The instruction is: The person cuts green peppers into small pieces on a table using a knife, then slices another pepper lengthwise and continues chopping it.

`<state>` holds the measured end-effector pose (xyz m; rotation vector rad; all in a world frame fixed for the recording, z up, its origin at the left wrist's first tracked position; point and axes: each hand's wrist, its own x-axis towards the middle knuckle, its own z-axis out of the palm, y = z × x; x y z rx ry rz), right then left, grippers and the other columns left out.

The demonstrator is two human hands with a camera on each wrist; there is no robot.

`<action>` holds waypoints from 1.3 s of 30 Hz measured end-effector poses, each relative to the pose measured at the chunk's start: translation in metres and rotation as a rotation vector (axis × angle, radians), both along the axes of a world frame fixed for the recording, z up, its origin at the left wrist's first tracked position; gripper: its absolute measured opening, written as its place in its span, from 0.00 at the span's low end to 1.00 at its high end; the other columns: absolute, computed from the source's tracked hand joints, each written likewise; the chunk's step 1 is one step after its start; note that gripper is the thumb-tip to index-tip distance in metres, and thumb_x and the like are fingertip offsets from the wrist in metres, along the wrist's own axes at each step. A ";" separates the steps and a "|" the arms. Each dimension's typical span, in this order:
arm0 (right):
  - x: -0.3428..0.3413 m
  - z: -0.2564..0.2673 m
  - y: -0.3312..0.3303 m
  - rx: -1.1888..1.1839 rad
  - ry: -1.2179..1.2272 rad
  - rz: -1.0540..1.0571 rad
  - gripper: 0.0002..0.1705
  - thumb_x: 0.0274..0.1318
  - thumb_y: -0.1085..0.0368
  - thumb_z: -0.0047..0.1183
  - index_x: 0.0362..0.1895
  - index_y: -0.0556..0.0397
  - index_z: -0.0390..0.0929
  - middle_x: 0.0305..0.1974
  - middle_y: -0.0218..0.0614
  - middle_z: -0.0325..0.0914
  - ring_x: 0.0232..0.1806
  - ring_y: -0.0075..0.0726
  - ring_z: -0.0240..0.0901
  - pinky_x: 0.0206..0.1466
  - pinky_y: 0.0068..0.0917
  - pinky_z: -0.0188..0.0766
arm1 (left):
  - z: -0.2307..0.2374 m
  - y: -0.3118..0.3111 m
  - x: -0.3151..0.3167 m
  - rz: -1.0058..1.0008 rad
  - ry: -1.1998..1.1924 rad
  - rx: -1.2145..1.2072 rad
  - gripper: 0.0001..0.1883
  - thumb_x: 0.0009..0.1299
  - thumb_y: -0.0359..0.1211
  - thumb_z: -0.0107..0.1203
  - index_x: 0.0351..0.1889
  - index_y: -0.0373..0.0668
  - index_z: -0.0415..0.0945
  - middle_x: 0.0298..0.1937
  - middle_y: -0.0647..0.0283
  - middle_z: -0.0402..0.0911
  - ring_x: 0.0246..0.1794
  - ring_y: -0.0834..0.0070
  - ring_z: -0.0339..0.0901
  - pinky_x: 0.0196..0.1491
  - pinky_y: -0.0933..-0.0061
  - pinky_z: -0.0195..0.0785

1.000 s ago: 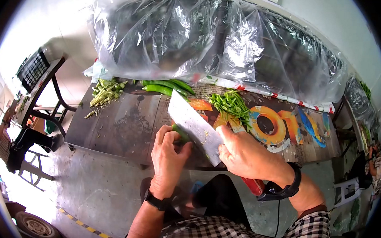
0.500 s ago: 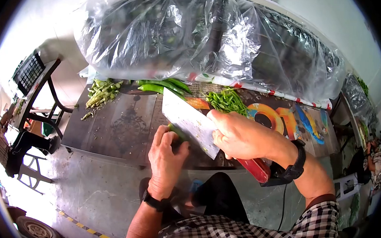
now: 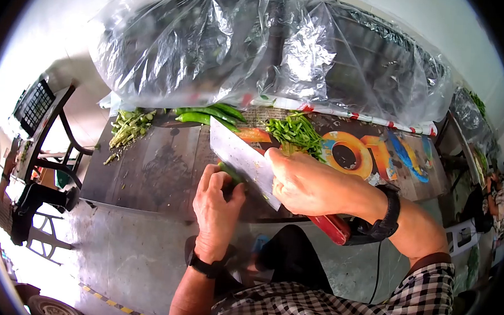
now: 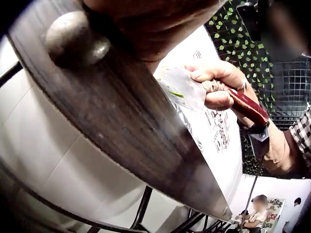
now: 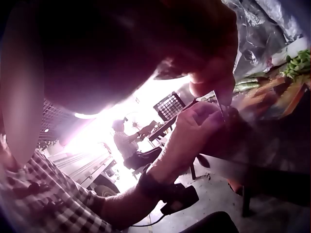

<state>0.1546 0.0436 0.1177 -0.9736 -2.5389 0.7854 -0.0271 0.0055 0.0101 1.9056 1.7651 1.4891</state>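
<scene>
My left hand (image 3: 217,210) has its fingers and thumb curled round a green chili pepper (image 3: 228,170) at the near edge of the table. Most of that pepper is hidden by the fingers and the blade. My right hand (image 3: 314,181) grips a cleaver (image 3: 243,160) by its red handle (image 3: 329,227), with forefinger and thumb near the blade. The broad blade stands right beside the left fingertips, its corner pointing away from me. In the left wrist view a green sliver (image 4: 176,94) sticks to the blade. Several whole green chilies (image 3: 199,118) lie beyond the blade.
Sliced green chili (image 3: 294,131) is heaped at the back middle. Pale green trimmings (image 3: 128,128) lie at the back left of the dark wooden table (image 3: 164,178). Clear plastic sheeting (image 3: 183,49) covers a bulky thing behind. A seated person (image 3: 7,200) is at the far left.
The head view has shifted, so the table's contents sit further left. The cleaver's handle and my right wrist have risen a little in the view. My left hand keeps its hold on the chili pepper.
</scene>
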 end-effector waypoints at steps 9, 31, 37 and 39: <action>-0.025 -0.008 0.016 -0.187 0.006 -0.063 0.12 0.55 0.70 0.47 0.30 0.72 0.66 0.20 0.62 0.73 0.26 0.64 0.76 0.30 0.51 0.70 | -0.003 -0.001 -0.005 -0.004 -0.039 -0.013 0.11 0.56 0.24 0.63 0.34 0.36 0.72 0.46 0.57 0.77 0.35 0.64 0.80 0.40 0.68 0.74; 0.022 -0.029 -0.020 -0.394 0.107 -0.016 0.09 0.61 0.69 0.39 0.36 0.64 0.57 0.16 0.41 0.71 0.15 0.35 0.73 0.18 0.32 0.70 | -0.002 -0.013 -0.025 -0.030 -0.084 -0.053 0.15 0.59 0.18 0.58 0.44 0.35 0.73 0.60 0.55 0.69 0.39 0.66 0.82 0.44 0.71 0.77; 0.026 -0.036 -0.023 -0.496 0.176 -0.097 0.08 0.62 0.68 0.39 0.35 0.60 0.57 0.20 0.39 0.72 0.17 0.34 0.76 0.20 0.29 0.70 | -0.001 -0.010 -0.038 0.033 -0.134 -0.124 0.19 0.59 0.20 0.58 0.50 0.37 0.72 0.39 0.59 0.79 0.31 0.74 0.79 0.36 0.74 0.73; 0.024 -0.031 -0.025 -0.515 0.180 -0.115 0.07 0.62 0.68 0.39 0.35 0.59 0.58 0.21 0.37 0.72 0.19 0.34 0.78 0.20 0.30 0.71 | 0.013 -0.010 -0.037 0.026 -0.130 -0.240 0.22 0.58 0.21 0.58 0.52 0.38 0.73 0.35 0.61 0.78 0.29 0.74 0.77 0.34 0.74 0.72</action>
